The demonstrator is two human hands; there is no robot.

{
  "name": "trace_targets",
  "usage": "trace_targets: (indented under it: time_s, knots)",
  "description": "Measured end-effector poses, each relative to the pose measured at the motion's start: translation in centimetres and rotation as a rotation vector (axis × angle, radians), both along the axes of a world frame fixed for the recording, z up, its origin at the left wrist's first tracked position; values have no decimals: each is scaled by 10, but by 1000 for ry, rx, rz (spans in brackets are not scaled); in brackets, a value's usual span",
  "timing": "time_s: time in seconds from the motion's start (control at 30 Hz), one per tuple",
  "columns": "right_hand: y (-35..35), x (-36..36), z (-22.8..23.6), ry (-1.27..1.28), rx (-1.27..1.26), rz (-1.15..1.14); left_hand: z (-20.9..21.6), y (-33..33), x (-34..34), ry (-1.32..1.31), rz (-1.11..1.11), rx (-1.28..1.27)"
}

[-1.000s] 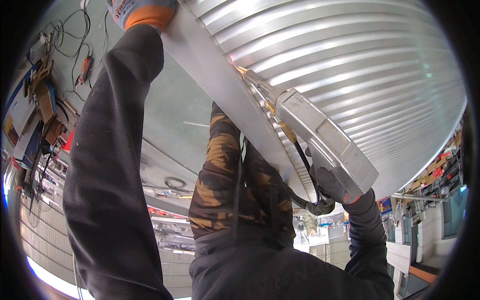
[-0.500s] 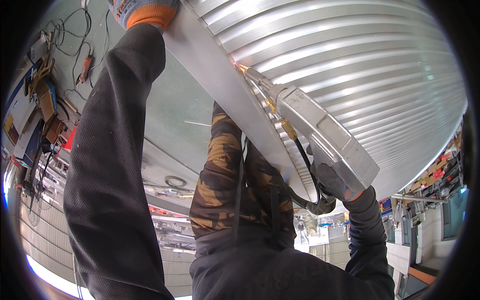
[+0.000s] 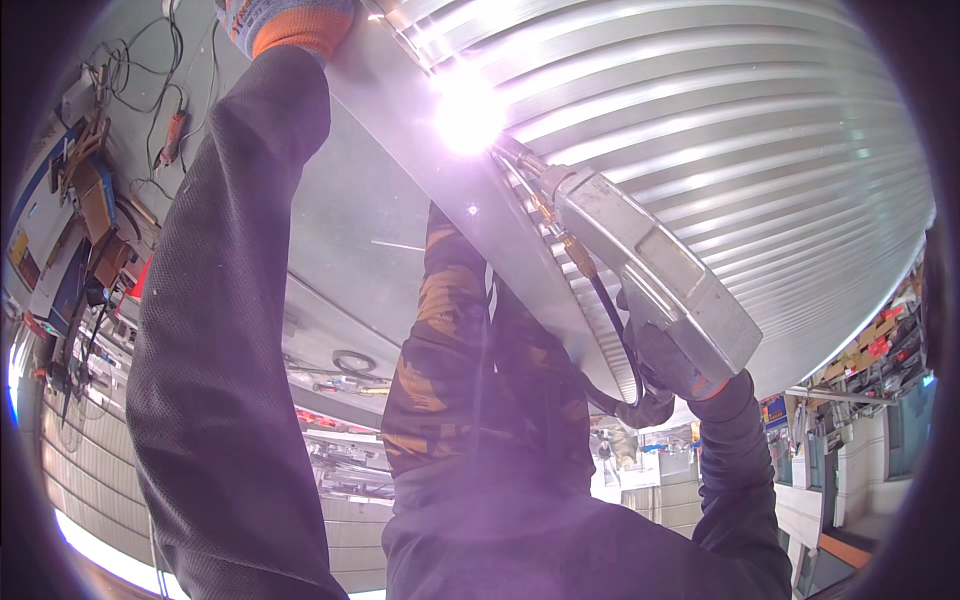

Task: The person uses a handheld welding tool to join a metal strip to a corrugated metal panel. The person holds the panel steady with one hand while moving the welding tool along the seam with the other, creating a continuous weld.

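My right hand (image 3: 665, 355), in a grey glove with an orange cuff, is closed round a handheld welding gun (image 3: 655, 265). A brass fitting (image 3: 578, 255) and a dark hose run along the gun's side. Its nozzle end points at the seam between a ribbed, shiny metal panel (image 3: 720, 170) and the flat metal edge strip (image 3: 385, 115). A dazzling white-violet glare at the tip hides the nozzle and that bit of seam. At the top edge, my left hand (image 3: 290, 22), in a grey glove with orange, rests by the strip's upper end; its fingers are out of sight.
On the floor at the left lie tangled black cables (image 3: 125, 65) and an orange-bodied tool (image 3: 172, 138). Cardboard pieces (image 3: 95, 200) are piled at the far left. A dark ring-shaped coil (image 3: 353, 362) lies beyond my legs. Cluttered shelves (image 3: 870, 345) stand at the right.
A small reddish spot at the gun's tip has become a large bright arc of light, tinting the view violet. The gun and both hands have barely moved.
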State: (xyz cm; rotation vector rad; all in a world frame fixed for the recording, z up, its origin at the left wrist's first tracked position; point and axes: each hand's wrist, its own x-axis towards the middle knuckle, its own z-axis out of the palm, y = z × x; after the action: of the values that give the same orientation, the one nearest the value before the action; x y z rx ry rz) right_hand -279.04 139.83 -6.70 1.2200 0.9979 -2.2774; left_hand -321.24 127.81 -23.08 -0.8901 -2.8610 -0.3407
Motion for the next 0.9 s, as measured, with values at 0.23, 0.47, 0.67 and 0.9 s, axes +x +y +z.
trace_targets:
  time_s: [0.23, 0.47, 0.67, 0.9]
  knots:
    - [-14, 6, -13, -82, -344, -261, 6, -7, -8, 17, 12, -26]
    - [-11, 30, -13, -122, -169, -107, -6, 4, 7, -25, 3, 0]
    - [-5, 2, -6, 177, 143, 174, 4, -10, -4, 7, 20, -30]
    - [5, -17, 18, -65, -169, -51, 2, -11, -6, -9, 22, -22]
